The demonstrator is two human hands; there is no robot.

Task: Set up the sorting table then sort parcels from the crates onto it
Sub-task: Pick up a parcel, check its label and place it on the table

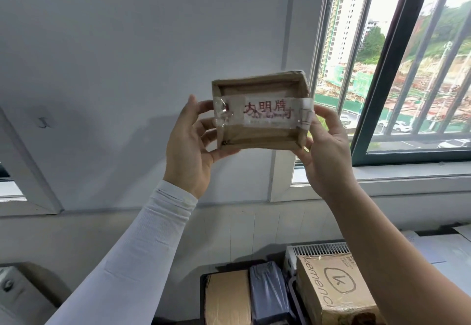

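overhead, the left hand point(190, 143) and right hand point(327, 151) clasp a small taped brown cardboard parcel point(260, 114) with a red-lettered label, apparently mid-sort, reading it before choosing its spot on the unseen table.

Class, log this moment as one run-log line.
step: label check | left hand + right hand: hold small parcel raised | crates: below
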